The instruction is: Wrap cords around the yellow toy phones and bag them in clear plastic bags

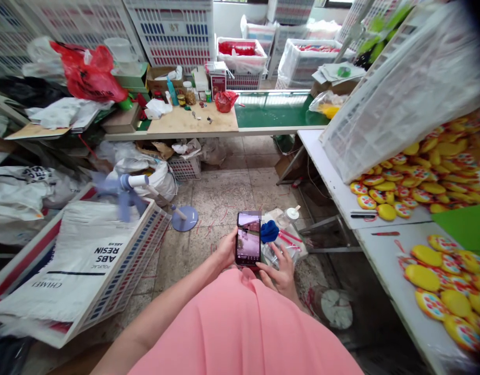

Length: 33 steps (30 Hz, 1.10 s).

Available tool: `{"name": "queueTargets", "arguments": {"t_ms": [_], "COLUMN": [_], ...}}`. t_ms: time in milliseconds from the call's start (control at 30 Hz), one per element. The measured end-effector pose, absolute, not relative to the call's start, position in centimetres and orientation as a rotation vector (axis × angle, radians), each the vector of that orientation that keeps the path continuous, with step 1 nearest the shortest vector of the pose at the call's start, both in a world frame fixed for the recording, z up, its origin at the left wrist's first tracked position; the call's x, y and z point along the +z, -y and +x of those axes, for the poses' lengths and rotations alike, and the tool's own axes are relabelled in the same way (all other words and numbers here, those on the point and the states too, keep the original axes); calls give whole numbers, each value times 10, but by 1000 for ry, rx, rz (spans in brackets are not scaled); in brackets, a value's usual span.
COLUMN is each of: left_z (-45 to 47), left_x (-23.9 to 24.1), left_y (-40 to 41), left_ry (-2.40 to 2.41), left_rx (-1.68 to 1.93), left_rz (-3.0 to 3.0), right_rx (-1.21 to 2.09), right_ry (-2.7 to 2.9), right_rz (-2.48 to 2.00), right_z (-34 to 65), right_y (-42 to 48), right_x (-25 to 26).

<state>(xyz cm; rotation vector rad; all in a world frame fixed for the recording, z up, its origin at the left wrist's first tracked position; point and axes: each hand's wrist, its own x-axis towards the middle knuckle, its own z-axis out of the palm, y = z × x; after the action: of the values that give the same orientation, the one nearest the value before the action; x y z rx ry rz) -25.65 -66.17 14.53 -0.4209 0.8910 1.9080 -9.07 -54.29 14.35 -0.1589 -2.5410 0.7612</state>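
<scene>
My left hand grips a black smartphone upright over my pink-clad lap, its lit screen facing me. My right hand sits just right of the phone with fingers spread, its fingertips near the phone's lower edge and nothing in its grasp. Behind my right hand lies a clear plastic bag with a blue object and a white-capped bottle.
A white table on the right carries piles of yellow round toys and a white crate. On the left a basket holds an ABS resin sack, with a small blue fan beside it. A green workbench stands at the back.
</scene>
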Motion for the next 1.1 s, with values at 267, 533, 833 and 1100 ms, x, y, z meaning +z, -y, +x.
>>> {"name": "queueTargets", "arguments": {"t_ms": [267, 533, 833, 1100], "left_z": [-251, -249, -248, -248], "left_x": [152, 154, 155, 156], "left_y": [660, 663, 669, 668], "left_ry": [-859, -845, -905, -932], "left_rx": [1884, 1885, 1879, 1875], "left_rz": [-405, -376, -380, -382], "right_rx": [741, 703, 690, 733], "right_ry": [2569, 2567, 2567, 2542], "right_rz": [-169, -136, -160, -190], "right_z": [-89, -89, -90, -91], "right_y": [551, 553, 554, 553], "right_x": [138, 135, 143, 141]}}
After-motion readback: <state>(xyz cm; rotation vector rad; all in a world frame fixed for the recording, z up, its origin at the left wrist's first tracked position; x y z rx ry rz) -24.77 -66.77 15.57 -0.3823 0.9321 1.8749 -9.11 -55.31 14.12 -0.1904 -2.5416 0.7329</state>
